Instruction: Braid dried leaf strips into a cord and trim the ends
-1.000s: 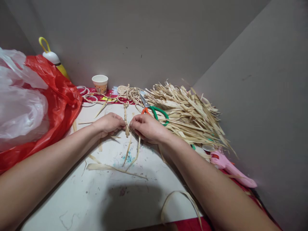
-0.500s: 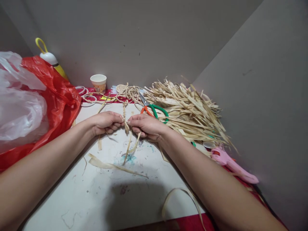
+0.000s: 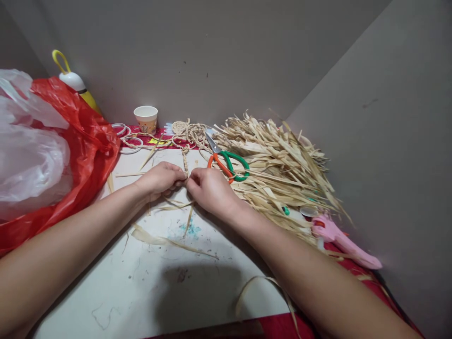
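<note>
A thin braided straw cord [image 3: 185, 159] runs from the coil at the back toward me, and its near end lies between my hands. My left hand [image 3: 165, 179] pinches that end from the left, fingers closed. From the right, my right hand [image 3: 210, 188] is closed against the same spot, its fingertips almost touching the left ones; the fingers partly hide the cord's end. Loose straw strips hang below, one pointing toward me [image 3: 189, 220] and another going left under the left hand. Scissors [image 3: 229, 165] with orange and green handles lie just beyond my right hand.
A big heap of dry straw strips [image 3: 275, 160] fills the right back. A pink glue gun [image 3: 344, 241] lies at the right edge. Red and white plastic bags [image 3: 88, 136] bulge at the left, before a yellow bottle [image 3: 74, 82]. A paper cup [image 3: 146, 120] and coiled braid [image 3: 192, 132] stand along the wall.
The loose strips that hung below the right hand have shifted; one now lies leftward under the left hand. My right hand has turned over the cord's end, which is now more hidden.
</note>
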{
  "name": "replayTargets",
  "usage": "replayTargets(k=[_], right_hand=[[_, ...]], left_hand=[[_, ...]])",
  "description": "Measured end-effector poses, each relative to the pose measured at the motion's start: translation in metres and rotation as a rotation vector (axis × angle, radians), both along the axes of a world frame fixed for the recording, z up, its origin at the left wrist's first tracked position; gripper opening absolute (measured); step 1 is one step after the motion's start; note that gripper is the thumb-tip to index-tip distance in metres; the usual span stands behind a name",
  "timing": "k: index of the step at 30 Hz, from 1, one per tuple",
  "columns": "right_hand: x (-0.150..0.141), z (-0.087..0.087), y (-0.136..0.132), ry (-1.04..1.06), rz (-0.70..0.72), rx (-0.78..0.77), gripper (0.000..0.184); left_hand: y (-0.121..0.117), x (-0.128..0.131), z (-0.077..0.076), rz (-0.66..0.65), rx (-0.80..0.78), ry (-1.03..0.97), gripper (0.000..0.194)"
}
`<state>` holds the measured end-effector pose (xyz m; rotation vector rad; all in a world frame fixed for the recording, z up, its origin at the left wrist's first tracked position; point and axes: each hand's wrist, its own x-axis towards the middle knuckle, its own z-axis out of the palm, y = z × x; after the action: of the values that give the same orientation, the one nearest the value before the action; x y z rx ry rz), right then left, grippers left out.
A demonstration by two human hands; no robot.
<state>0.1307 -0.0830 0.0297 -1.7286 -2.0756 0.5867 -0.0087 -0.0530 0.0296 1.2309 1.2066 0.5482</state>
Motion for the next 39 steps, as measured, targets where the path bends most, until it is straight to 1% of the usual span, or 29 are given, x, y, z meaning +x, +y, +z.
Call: replayTargets(k=[1, 2, 4, 7, 11, 13, 15, 16, 17, 18, 19, 20, 23, 24, 25, 27, 29, 32, 35, 39], right_hand=[[-0.001, 0.001, -0.003, -0.126, 0.024, 0.064, 0.021], [-0.003, 0.002, -0.006, -0.233, 0.048, 0.097, 0.024], [-0.005, 0.004, -0.012, -0.374, 0.093, 0.106, 0.030], [-0.010, 0.006, -0.017, -0.458, 0.143, 0.088, 0.033], [-0.011, 0.010, -0.020, -0.460, 0.213, 0.055, 0.030], [-0.005, 0.015, -0.018, -0.369, 0.273, 0.052, 0.027], [0.007, 0.022, -0.013, -0.151, 0.346, -0.018, 0.027], [0.014, 0.026, -0.010, -0.008, 0.386, -0.105, 0.028], [0.020, 0.030, -0.007, 0.134, 0.418, -0.228, 0.029], [0.027, 0.032, -0.003, 0.259, 0.422, -0.341, 0.029], [0.032, 0.033, 0.002, 0.369, 0.385, -0.418, 0.028], [0.036, 0.033, 0.006, 0.472, 0.307, -0.440, 0.028], [0.036, 0.023, 0.021, 0.745, -0.033, -0.340, 0.020], [0.034, 0.018, 0.026, 0.795, -0.117, -0.351, 0.018], [0.030, 0.013, 0.031, 0.813, -0.169, -0.398, 0.018], [0.020, 0.005, 0.039, 0.799, -0.207, -0.506, 0.023], [0.011, 0.001, 0.044, 0.776, -0.203, -0.566, 0.029], [0.001, 0.000, 0.051, 0.758, -0.184, -0.589, 0.030], [-0.004, -0.001, 0.055, 0.758, -0.180, -0.624, 0.028], [-0.003, -0.007, 0.056, 0.869, -0.172, -0.648, 0.024]], left_hand=[[0.000, 0.000, 0.000, 0.003, -0.024, -0.010, 0.028], [0.000, 0.000, 0.000, 0.006, -0.034, -0.011, 0.029], [0.000, 0.000, 0.000, 0.027, -0.026, -0.007, 0.030], [0.001, -0.001, -0.003, 0.068, -0.035, -0.026, 0.027], [0.003, -0.004, -0.006, 0.102, -0.086, -0.077, 0.024], [0.002, -0.005, -0.006, 0.113, -0.096, -0.104, 0.025], [0.002, -0.005, -0.004, 0.119, -0.106, -0.119, 0.026], [0.002, -0.006, -0.003, 0.119, -0.111, -0.123, 0.027], [0.002, -0.006, -0.002, 0.115, -0.118, -0.127, 0.028], [0.002, -0.006, -0.001, 0.108, -0.128, -0.134, 0.029], [0.002, -0.007, 0.000, 0.098, -0.142, -0.144, 0.029], [0.003, -0.007, 0.001, 0.089, -0.158, -0.155, 0.029], [0.004, -0.009, 0.003, 0.068, -0.196, -0.180, 0.030], [0.004, -0.010, 0.003, 0.064, -0.200, -0.181, 0.030], [0.004, -0.010, 0.004, 0.061, -0.200, -0.181, 0.029], [0.004, -0.010, 0.003, 0.056, -0.198, -0.183, 0.027], [0.004, -0.010, 0.002, 0.046, -0.195, -0.190, 0.024], [0.003, -0.010, 0.001, 0.030, -0.183, -0.204, 0.020], [0.002, -0.010, 0.000, 0.028, -0.173, -0.176, 0.019], [0.002, -0.010, -0.003, 0.033, -0.150, -0.117, 0.019]])
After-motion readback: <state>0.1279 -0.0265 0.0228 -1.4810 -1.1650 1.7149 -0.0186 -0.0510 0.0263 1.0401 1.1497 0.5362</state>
